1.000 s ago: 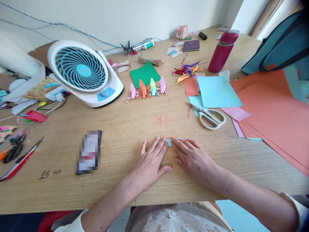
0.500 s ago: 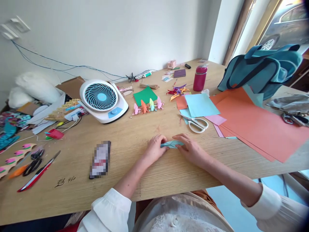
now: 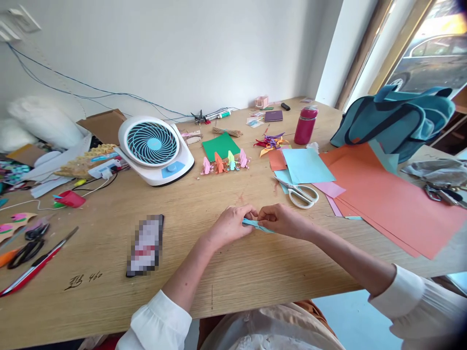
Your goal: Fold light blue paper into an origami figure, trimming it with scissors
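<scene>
- Centre of frame: left hand (image 3: 229, 226) and right hand (image 3: 280, 219) each pinch an end of one light-blue paper piece (image 3: 255, 224), held low over the bench (image 3: 219, 287).
- The piece is narrow and already folded several times; its form looks unfinished.
- Above centre: four finished paper figures (image 3: 225, 163) stand in a row.
- Right of centre: unfolded sheets (image 3: 306, 165) and scissors (image 3: 302, 194) lie flat.

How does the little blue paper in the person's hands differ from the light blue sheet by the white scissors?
The folded blue piece is a narrow, creased strip; the light blue sheet is broad and flat. The folded blue piece is pinched between the left hand and right hand; the light blue sheet lies untouched beside the scissors. Both are pale blue paper.
</scene>
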Tool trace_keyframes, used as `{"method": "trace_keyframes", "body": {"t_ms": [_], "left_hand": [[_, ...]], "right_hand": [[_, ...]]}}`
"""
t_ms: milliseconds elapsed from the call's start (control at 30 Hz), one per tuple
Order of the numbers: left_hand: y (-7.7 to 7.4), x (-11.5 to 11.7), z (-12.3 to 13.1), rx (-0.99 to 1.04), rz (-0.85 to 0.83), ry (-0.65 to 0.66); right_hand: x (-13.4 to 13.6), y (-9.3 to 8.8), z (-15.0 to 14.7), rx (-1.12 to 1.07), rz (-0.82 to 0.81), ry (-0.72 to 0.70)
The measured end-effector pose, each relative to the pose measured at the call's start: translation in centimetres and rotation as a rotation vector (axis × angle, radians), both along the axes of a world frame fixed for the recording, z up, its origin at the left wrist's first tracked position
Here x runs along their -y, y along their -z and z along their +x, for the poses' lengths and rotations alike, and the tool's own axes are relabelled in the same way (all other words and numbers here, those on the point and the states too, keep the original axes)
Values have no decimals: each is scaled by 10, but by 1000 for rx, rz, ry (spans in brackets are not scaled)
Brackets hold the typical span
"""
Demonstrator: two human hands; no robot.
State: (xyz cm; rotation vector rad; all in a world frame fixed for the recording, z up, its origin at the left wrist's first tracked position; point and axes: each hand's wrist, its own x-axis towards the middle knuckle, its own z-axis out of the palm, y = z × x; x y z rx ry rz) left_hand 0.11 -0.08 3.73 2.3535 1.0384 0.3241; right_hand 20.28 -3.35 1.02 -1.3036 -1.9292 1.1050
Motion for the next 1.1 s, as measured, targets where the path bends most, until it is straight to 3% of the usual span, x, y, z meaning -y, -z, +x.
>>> {"method": "trace_keyframes", "body": {"t_ms": [200, 433, 600, 800, 933, 1100], "left_hand": [[-7, -1, -14, 109, -23, -124], [-16, -1, -14, 72, -126, -136], [-22, -4, -11, 247, -212, -137], [3, -5, -5, 700, -537, -154], [21, 1, 5, 806, -498, -267], [29, 7, 12, 830, -411, -349]], "right_hand": [[-7, 4, -16, -86, -53, 3], [-7, 14, -15, -131, -155, -86], [-4, 7, -11, -237, -177, -5], [1, 4, -20, -555, -274, 104], [3, 8, -28, -615, -265, 198], [4, 17, -32, -646, -223, 257]]}}
